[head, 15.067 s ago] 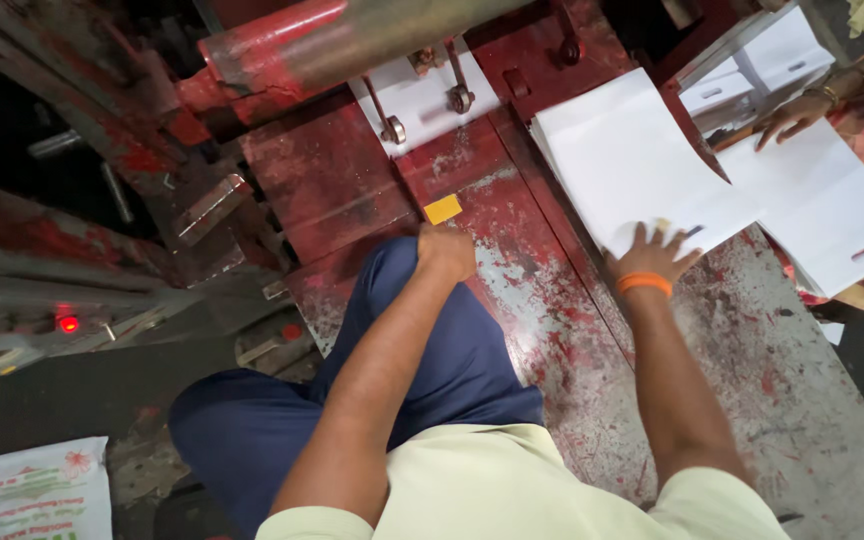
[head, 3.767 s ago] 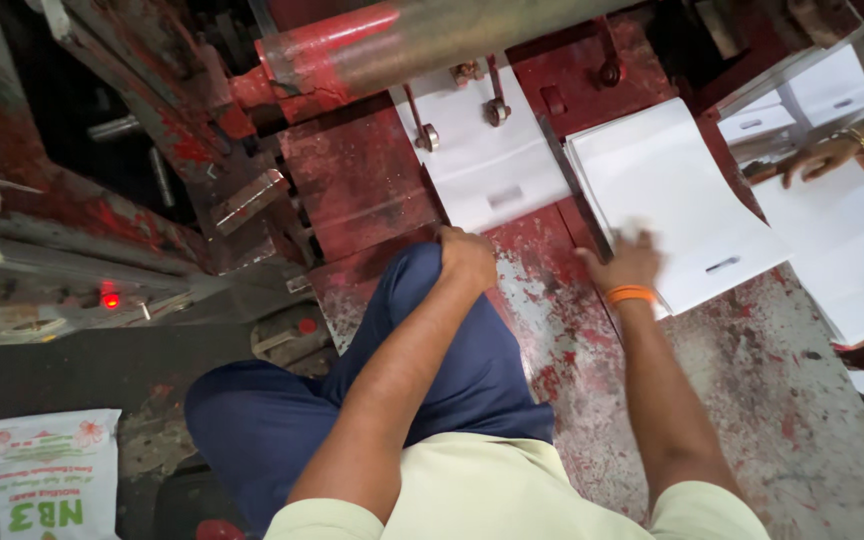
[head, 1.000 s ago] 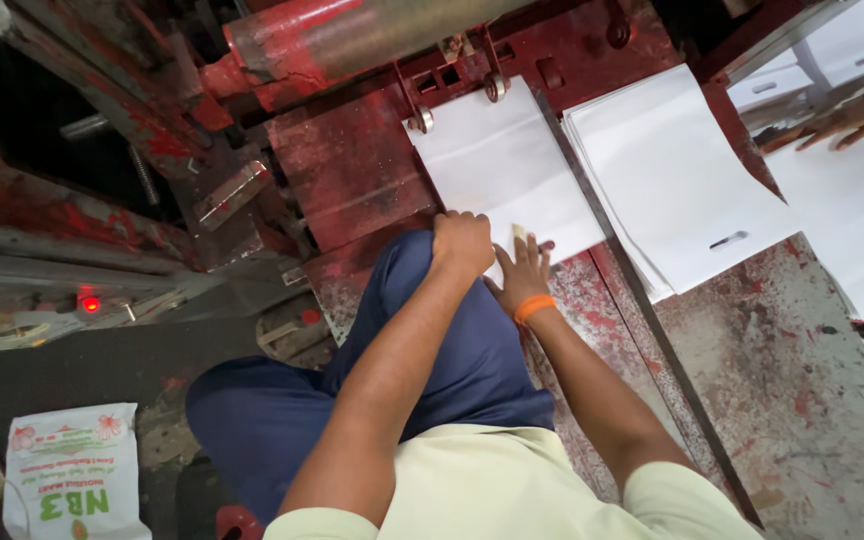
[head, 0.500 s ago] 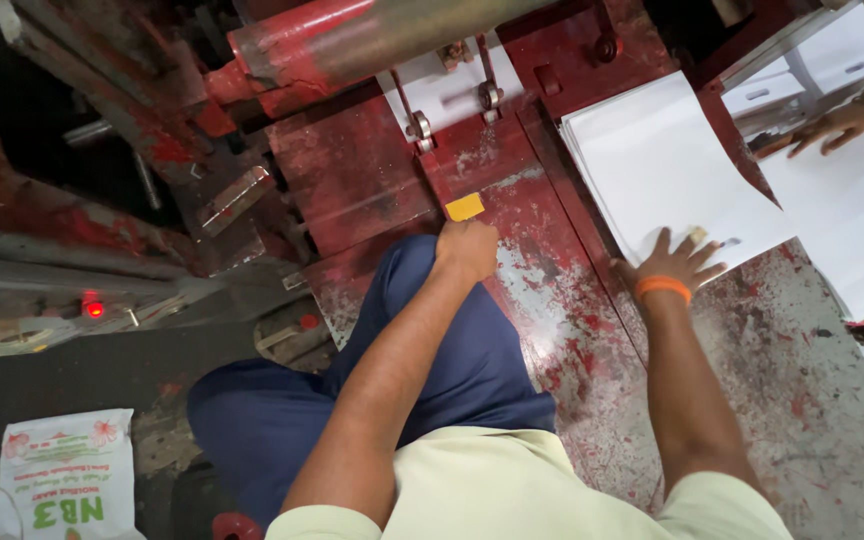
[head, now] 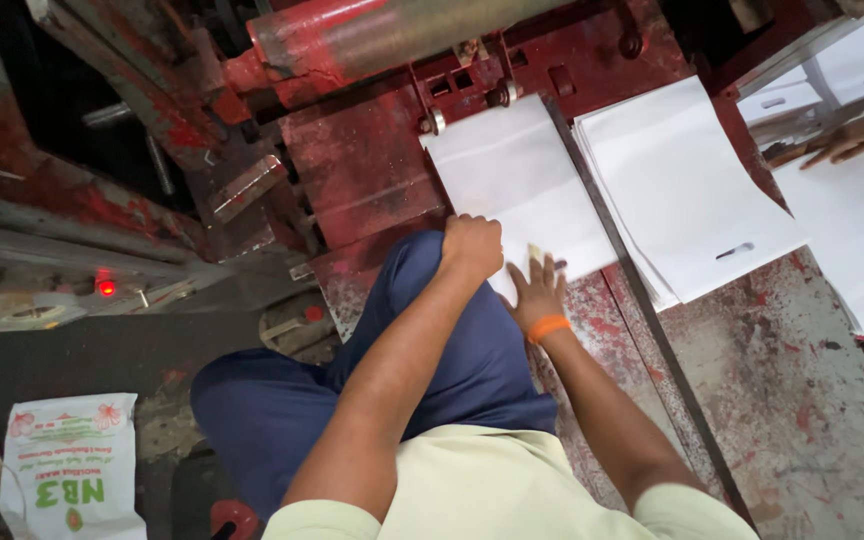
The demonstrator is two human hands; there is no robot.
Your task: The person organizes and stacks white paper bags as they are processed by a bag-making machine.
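The white sheet lies flat on the red machine bed, its far edge under the two metal clips below the roller, its near edge at the bed's front edge. Its long axis runs from the roller toward the person, slightly slanted toward the right.

The right hand rests flat, fingers spread and pointing away from the body, on the near edge of the sheet. It presses the sheet and does not pinch it. The sheet therefore extends directly ahead of this hand.

The left hand is closed into a fist resting on the raised knee, at the sheet's near left corner. Whether it holds anything cannot be told. Both hands are close to the sheet; only the right one touches it.

A stack of white sheets lies just beside the sheet, to the right, across a metal rail. Another person's hand rests on further sheets at the far right edge.
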